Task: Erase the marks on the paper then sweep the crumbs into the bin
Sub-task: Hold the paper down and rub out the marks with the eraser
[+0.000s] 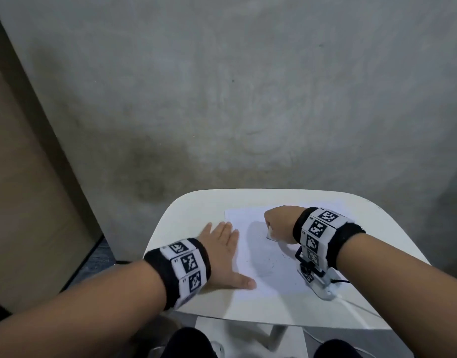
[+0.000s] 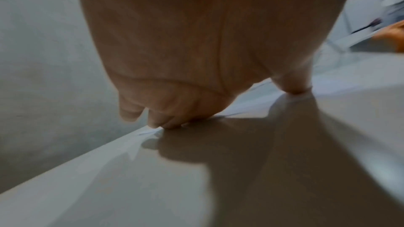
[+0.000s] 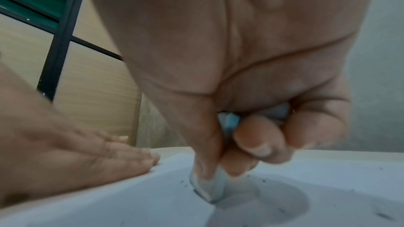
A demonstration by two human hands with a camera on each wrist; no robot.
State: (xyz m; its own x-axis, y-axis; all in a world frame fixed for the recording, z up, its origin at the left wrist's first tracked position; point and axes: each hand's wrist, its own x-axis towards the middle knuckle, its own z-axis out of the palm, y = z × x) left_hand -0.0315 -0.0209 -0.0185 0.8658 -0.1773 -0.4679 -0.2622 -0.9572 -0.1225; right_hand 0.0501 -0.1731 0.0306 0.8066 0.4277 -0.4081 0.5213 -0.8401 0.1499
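Legible text — none. Left wristband [image 1: 186, 267], at 7 o'clock in the head view: black-and-white square code markers, with tiny characters beside them too small to read. Right wristband [image 1: 320, 231], at 4 o'clock — same markers, same unreadable characters.

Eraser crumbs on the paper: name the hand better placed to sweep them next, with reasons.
Left. The left hand lies flat and open on the paper, holding nothing. The right hand grips the eraser, so it would likely have to set that down first.
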